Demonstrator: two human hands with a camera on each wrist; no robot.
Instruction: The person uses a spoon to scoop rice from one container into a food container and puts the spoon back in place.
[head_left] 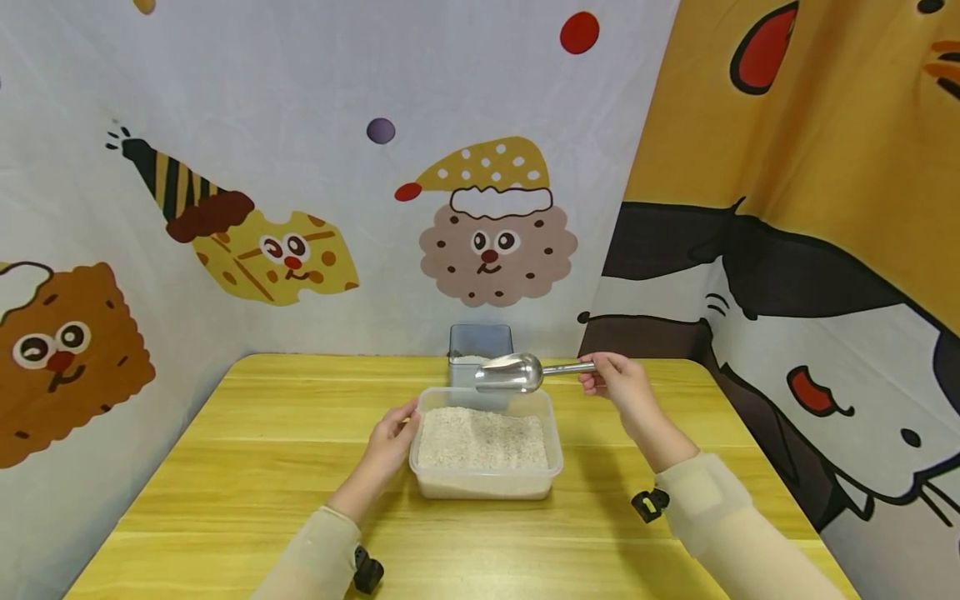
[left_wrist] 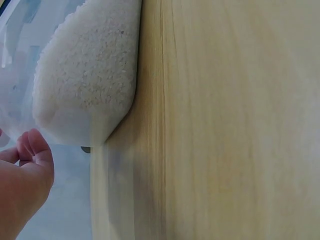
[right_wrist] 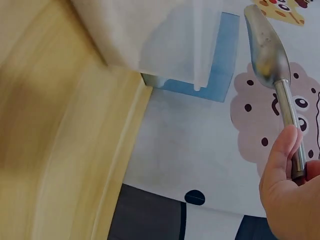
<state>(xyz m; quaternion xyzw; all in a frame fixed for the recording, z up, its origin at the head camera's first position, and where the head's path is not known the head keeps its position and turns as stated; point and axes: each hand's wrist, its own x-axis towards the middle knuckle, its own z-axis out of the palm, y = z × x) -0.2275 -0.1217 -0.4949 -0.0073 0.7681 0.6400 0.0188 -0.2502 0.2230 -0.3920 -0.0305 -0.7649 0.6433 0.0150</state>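
A clear plastic box (head_left: 487,482) filled with rice (head_left: 480,442) stands on the table. My left hand (head_left: 392,442) holds its left side near the rim; the left wrist view shows the curled fingers (left_wrist: 37,145) at the box's corner. Above the far rim hangs a metal scoop (head_left: 517,372), its bowl pointing left. My right hand (head_left: 618,379) grips the end of the scoop's handle, which the right wrist view shows between thumb and fingers (right_wrist: 282,155). No rice is discernible in the scoop's bowl.
Behind the box, by the table's back edge, stands a smaller bluish container (head_left: 480,337) with some whitish contents, partly hidden by the scoop. The wooden table (head_left: 300,433) meets a cartoon-printed cloth (head_left: 315,150) at the back and right.
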